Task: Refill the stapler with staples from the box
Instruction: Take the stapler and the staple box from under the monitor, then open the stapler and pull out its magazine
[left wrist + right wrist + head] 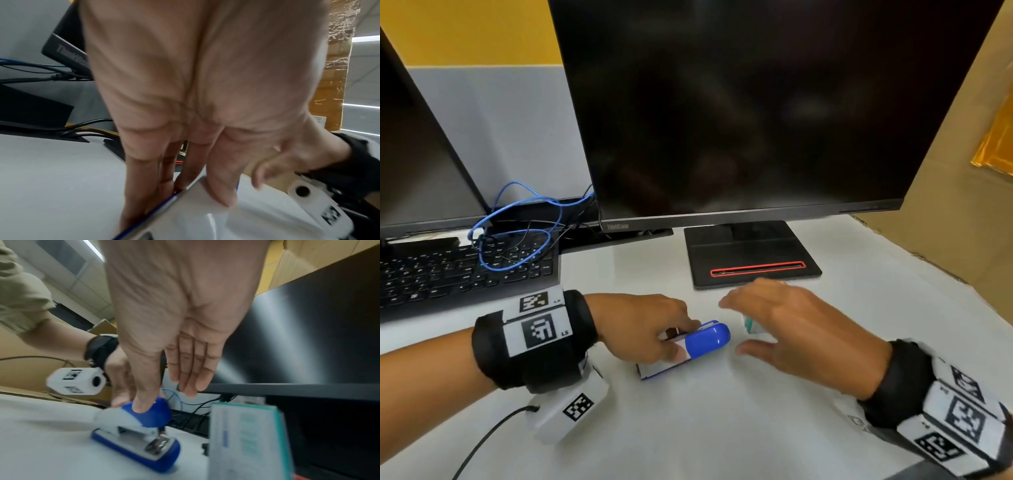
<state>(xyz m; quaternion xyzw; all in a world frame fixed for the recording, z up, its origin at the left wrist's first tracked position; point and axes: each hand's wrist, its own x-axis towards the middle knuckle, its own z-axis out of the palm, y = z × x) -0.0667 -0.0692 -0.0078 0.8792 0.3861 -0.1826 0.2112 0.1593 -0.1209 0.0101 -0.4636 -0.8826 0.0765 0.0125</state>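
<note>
Crowding the stapler (690, 346): staple box (751, 326), monitor base (753, 255), keyboard (458, 267).

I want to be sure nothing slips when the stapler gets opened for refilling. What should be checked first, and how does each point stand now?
1. Stapler steadied on the desk: ok, the left hand holds its rear.
2. Staple box within reach: ok, it stands upright under the right hand.
3. Right hand free: ok, fingers straight, holding nothing; its thumb touches the blue cap.
4. Stapler top lifted: not ok, still down.
5. Staple box open: cannot tell.
6. Staples left in the magazine: cannot tell.
</note>
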